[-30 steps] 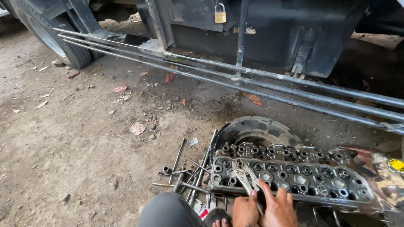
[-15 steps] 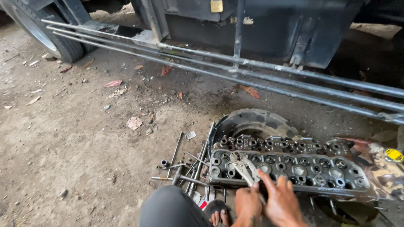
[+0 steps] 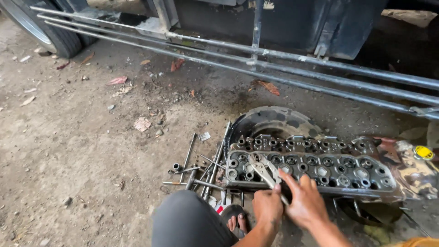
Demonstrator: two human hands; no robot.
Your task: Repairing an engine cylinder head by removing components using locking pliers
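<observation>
While both hands (image 3: 288, 203) grip pliers (image 3: 265, 170), dirt (image 3: 82, 151) lies open.

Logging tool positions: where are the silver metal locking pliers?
In the head view, lower centre: the silver metal locking pliers lie on the grey cylinder head, gripped by both hands.

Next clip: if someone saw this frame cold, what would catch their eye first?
The grimy cylinder head lying on the dirt ground at lower right, with both hands on metal pliers set on its near left end: left hand, right hand. Next, loose rods and sockets strewn to its left, and the long steel rails of a vehicle across the top.
</observation>
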